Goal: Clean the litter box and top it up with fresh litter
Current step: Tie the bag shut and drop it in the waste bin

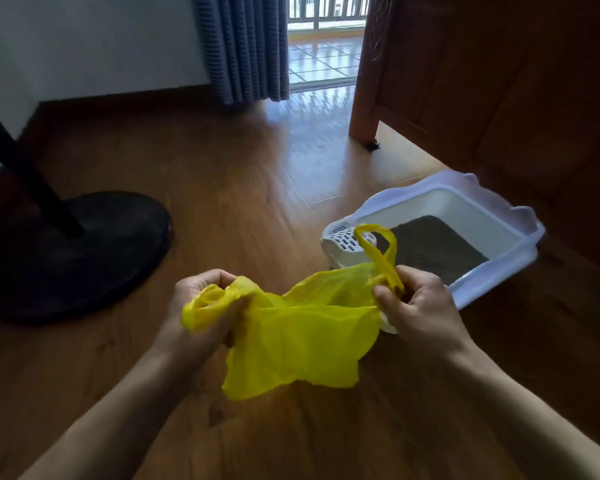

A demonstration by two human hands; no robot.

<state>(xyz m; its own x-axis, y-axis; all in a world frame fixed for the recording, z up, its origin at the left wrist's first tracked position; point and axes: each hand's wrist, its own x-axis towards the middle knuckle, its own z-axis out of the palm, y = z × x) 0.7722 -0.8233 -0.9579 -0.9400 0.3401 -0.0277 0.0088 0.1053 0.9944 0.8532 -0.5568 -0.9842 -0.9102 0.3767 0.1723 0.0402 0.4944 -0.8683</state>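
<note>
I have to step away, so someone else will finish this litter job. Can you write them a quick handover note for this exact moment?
Left hand: grips one bunched side of the thin yellow plastic bag.
Right hand: pinches the bag's other side by its loop handle.
The bag hangs between the hands above the wooden floor, near the white plastic litter box.
The box holds grey litter; the white slotted scoop rests at its near-left corner.
Done: bag in hand.
Left: open the bag, scoop the waste, add fresh litter.
</note>
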